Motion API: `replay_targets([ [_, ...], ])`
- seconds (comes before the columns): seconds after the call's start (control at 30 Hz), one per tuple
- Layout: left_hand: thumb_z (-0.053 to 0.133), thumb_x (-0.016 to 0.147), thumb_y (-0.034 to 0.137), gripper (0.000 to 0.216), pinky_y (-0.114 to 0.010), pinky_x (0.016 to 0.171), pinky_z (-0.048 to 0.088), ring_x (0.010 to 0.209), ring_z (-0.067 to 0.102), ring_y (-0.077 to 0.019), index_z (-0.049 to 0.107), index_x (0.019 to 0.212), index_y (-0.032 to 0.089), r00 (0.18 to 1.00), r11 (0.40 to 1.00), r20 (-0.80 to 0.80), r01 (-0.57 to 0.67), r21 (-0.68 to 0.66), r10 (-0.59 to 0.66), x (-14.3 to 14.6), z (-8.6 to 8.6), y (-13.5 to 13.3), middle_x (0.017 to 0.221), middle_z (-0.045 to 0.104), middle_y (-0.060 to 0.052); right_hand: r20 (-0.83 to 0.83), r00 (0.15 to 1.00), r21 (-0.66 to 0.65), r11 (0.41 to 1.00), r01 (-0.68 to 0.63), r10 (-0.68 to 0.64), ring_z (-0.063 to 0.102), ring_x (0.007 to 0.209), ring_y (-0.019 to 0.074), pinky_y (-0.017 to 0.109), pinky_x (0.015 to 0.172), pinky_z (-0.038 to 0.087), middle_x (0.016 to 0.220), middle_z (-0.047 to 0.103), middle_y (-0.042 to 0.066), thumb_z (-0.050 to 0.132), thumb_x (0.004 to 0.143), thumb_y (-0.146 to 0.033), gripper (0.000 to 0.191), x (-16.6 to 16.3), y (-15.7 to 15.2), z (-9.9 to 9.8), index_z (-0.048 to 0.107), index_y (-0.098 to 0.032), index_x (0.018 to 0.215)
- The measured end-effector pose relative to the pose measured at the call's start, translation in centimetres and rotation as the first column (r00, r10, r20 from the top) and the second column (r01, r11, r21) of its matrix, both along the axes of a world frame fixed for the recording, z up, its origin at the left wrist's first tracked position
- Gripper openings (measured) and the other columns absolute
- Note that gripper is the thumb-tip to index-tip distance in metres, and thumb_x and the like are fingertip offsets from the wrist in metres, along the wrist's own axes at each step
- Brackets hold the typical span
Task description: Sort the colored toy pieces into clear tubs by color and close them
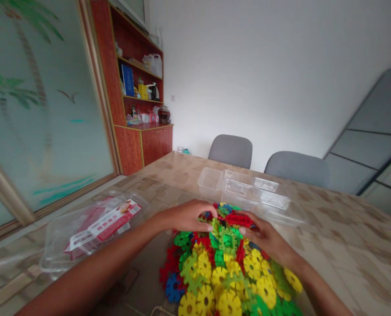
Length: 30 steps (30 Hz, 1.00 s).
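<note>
A heap of flat plastic interlocking discs point(226, 274) in yellow, green, red and blue lies on the table in front of me. Square lattice pieces, such as a light green one point(228, 240), sit among them near the top. My left hand point(192, 216) is at the far left of the heap, fingers curved and thumb apart from them, with pieces showing in the gap. My right hand point(264, 235) curves over the far right side. A red toothed piece point(239, 220) lies between its spread fingers and thumb. Its fingertips are partly hidden.
A clear plastic compartment tray point(241, 186) stands beyond the heap. To the left lies a clear package with a red and white label point(106, 224). Two grey chairs point(231, 149) stand behind the patterned table point(349, 245); a wooden cabinet point(156, 142) is at the back left.
</note>
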State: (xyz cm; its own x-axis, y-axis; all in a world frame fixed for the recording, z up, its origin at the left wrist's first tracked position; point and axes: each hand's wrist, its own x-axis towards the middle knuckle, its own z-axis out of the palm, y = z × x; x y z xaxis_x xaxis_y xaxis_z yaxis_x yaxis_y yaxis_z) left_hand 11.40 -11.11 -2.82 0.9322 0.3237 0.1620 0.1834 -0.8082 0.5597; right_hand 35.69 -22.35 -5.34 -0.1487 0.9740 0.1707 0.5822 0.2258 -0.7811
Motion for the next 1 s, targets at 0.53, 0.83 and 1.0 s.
replay_targets([
  [0.53, 0.051, 0.090, 0.047, 0.049, -0.033, 0.095, 0.042, 0.113, 0.054, -0.0231, 0.047, 0.130, 0.019, 0.997, 0.938, -0.014, 0.068, -0.339, -0.077, -0.1, -1.3, 1.3, 0.128, 0.056, -0.009, 0.010, 0.998, -0.221, 0.973, 0.059, -0.058, 0.047, 0.125, 0.0299, 0.048, 0.106, 0.035, 0.135, 0.054, 0.007, 0.044, 0.086, -0.062, 0.056, 1.5, -0.8, 1.8, 0.059, -0.023, 0.124],
  [0.83, 0.080, 0.061, 0.047, 0.102, -0.040, 0.109, 0.026, 0.136, 0.026, -0.0315, 0.028, 0.144, 0.021, 0.961, 0.979, -0.187, 0.192, -0.074, -0.203, -1.2, 1.2, -1.3, 0.151, 0.026, -0.011, 0.268, 0.928, -0.229, 0.953, -0.201, 0.260, 0.018, 0.139, 0.0333, 0.054, 0.111, 0.021, 0.155, 0.021, 0.006, 0.078, 0.062, -0.049, 0.103, -0.7, -2.7, 1.7, 0.022, -0.032, 0.146],
  [1.0, 0.078, 0.066, 0.040, 0.092, -0.038, 0.104, 0.032, 0.128, 0.038, -0.0318, 0.032, 0.142, 0.019, 0.974, 0.997, -0.216, 0.076, 0.014, -0.071, -0.5, -0.1, -1.2, 0.144, 0.038, -0.014, 0.428, 0.903, 0.045, 0.997, -0.059, 0.034, 0.045, 0.125, 0.0307, 0.051, 0.102, 0.037, 0.139, 0.048, 0.013, 0.060, 0.083, -0.039, 0.064, -1.6, -1.5, 0.3, 0.038, -0.024, 0.141],
])
